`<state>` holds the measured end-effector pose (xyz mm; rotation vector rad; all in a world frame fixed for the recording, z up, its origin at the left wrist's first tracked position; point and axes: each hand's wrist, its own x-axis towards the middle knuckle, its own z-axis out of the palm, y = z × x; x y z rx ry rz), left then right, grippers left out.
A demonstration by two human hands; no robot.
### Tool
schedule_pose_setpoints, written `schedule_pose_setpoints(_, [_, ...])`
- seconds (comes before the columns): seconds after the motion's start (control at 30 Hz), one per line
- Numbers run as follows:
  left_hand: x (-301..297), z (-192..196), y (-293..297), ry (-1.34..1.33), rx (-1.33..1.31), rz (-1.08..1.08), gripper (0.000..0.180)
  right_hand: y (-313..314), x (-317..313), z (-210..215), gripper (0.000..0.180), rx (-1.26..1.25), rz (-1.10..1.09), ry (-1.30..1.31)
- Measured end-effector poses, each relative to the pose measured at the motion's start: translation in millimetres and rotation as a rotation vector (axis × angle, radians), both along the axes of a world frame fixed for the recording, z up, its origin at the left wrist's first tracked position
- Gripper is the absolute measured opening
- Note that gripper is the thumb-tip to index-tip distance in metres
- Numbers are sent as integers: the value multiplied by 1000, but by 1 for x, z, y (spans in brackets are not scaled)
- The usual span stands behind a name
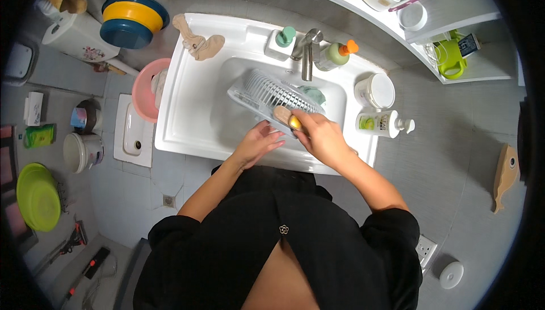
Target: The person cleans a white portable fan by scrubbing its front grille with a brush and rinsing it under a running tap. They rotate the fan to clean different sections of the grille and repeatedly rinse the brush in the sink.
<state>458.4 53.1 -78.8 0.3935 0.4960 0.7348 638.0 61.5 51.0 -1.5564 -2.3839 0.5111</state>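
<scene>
probably light and stiff, the pale grey slatted plastic rack [275, 93] tilts over the white glossy basin [221, 120]; if wet, it may slip, so its solid rim suits gripping. the right hand [325, 137] clasps a tan-and-yellow rounded brush-like tool [283, 115]; the left hand [256, 144] curls by the near edge, grasp unclear.

At three o'clock we see a white plastic pump bottle [392, 124] whose green-and-white label [372, 122] carries bold dark lettering. At nine o'clock, the print on a white cylindrical plastic bucket [85, 154] is too small for us to read.
</scene>
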Motion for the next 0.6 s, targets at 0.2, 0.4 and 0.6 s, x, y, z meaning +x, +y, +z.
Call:
schedule_pose_setpoints(0.2, [22,1,-3,-49,-100,171,41,34,-14,-18,37,24,102,-163])
schedule_pose_setpoints(0.4, [25,-10,-9,14,-59,207,42,0,31,-7,38,-115,64,-160])
schedule_pose_setpoints(0.6, [22,8,-11,12,-70,187,43,10,26,3,42,-206,-46,6])
